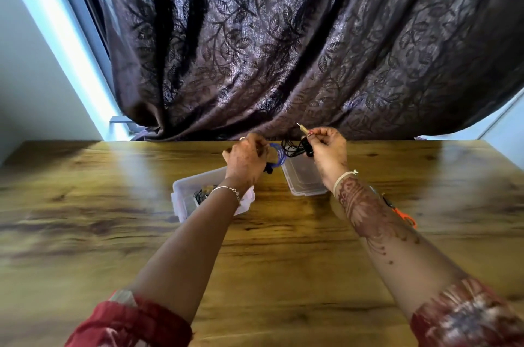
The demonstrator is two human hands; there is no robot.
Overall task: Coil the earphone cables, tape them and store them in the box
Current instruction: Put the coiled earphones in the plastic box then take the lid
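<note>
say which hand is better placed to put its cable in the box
Probably left: the left hand holds the blue coil just beyond the box; the right hand pinches a loose black cable over the lid.

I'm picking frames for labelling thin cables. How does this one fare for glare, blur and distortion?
Head view: pale daylight glare streaks the table; the wide lens bows the curtain and the table edge; the left hand, right hand, blue cable and black cable look soft, fine detail lost.
</note>
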